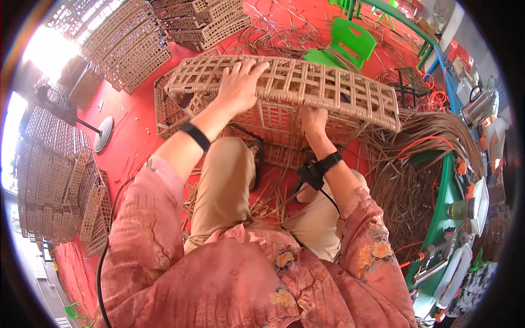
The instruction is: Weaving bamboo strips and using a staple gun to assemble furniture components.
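Observation:
A brown woven lattice basket [284, 82] is tilted in front of my knees, its long open-weave side facing up. On top of that side rests my left hand [240, 87], fingers spread over the strips. My right hand [315, 117] reaches in beneath the basket's near edge; its fingers are hidden behind the weave. Dark bands circle both wrists, and a small black device [313, 174] with a cable hangs at the right one. More woven lattice [172, 106] shows below and left of the basket side.
Stacked woven baskets [123, 44] stand at the far left, with more stacks [54, 175] nearer. Loose brown strips [404, 180] are heaped at the right beside a green table [437, 229] holding tools and a jar. A green chair [350, 44] stands beyond, on the red floor [131, 120].

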The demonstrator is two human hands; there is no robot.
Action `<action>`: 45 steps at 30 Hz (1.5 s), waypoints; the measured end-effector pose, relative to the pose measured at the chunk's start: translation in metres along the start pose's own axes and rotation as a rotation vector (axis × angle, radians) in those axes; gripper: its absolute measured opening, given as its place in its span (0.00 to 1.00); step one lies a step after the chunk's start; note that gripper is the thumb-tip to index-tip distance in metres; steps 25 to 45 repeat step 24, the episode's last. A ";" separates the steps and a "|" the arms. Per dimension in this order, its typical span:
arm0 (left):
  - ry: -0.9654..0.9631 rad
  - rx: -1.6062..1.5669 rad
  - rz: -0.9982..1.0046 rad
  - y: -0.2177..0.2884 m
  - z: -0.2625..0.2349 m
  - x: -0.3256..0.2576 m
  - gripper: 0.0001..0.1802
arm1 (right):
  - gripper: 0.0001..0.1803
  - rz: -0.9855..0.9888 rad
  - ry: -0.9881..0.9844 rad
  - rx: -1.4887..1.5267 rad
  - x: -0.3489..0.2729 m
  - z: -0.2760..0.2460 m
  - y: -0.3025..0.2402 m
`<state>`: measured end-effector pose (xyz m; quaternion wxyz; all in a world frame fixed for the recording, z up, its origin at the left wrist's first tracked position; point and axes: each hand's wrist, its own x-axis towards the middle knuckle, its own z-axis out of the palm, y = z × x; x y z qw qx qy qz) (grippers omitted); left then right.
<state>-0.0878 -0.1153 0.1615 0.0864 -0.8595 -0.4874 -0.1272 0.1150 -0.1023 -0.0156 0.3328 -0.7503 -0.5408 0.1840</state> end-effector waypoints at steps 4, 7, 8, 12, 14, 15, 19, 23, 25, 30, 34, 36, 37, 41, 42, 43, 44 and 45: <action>0.070 0.000 -0.013 -0.008 0.001 -0.014 0.46 | 0.17 -0.240 0.232 -0.455 0.023 0.037 0.030; 0.041 -0.013 -0.020 -0.006 -0.001 -0.014 0.46 | 0.18 -0.460 0.479 -0.904 0.033 0.044 0.042; 0.060 -0.013 -0.040 -0.020 -0.002 -0.029 0.46 | 0.19 -0.603 0.629 -0.430 -0.001 0.021 -0.013; 0.147 -0.199 0.103 0.003 -0.020 -0.033 0.45 | 0.20 -0.514 0.440 -0.036 -0.003 -0.002 -0.011; 0.300 -0.302 0.260 0.024 -0.028 -0.049 0.36 | 0.19 -0.515 0.406 0.172 -0.006 -0.011 -0.012; 0.362 -0.265 0.339 0.039 -0.032 -0.065 0.30 | 0.19 -0.513 0.380 0.276 -0.008 -0.016 -0.016; 0.205 -0.586 0.216 0.072 0.021 -0.097 0.13 | 0.18 -0.511 0.275 0.479 -0.013 -0.033 -0.037; 0.285 -0.833 -0.263 0.066 0.103 -0.050 0.12 | 0.16 -0.617 0.277 0.888 0.008 -0.011 -0.015; 0.285 -0.831 -0.268 0.058 0.120 -0.038 0.12 | 0.16 -0.617 0.273 0.890 0.009 -0.009 -0.017; 0.285 -0.831 -0.268 0.058 0.120 -0.038 0.12 | 0.16 -0.617 0.273 0.890 0.009 -0.009 -0.017; 0.285 -0.831 -0.268 0.058 0.120 -0.038 0.12 | 0.16 -0.617 0.273 0.890 0.009 -0.009 -0.017; 0.285 -0.831 -0.268 0.058 0.120 -0.038 0.12 | 0.16 -0.617 0.273 0.890 0.009 -0.009 -0.017; 0.285 -0.831 -0.268 0.058 0.120 -0.038 0.12 | 0.16 -0.617 0.273 0.890 0.009 -0.009 -0.017; 0.285 -0.831 -0.268 0.058 0.120 -0.038 0.12 | 0.16 -0.617 0.273 0.890 0.009 -0.009 -0.017; 0.285 -0.831 -0.268 0.058 0.120 -0.038 0.12 | 0.16 -0.617 0.273 0.890 0.009 -0.009 -0.017; 0.285 -0.831 -0.268 0.058 0.120 -0.038 0.12 | 0.16 -0.617 0.273 0.890 0.009 -0.009 -0.017; 0.285 -0.831 -0.268 0.058 0.120 -0.038 0.12 | 0.16 -0.617 0.273 0.890 0.009 -0.009 -0.017; 0.285 -0.831 -0.268 0.058 0.120 -0.038 0.12 | 0.16 -0.617 0.273 0.890 0.009 -0.009 -0.017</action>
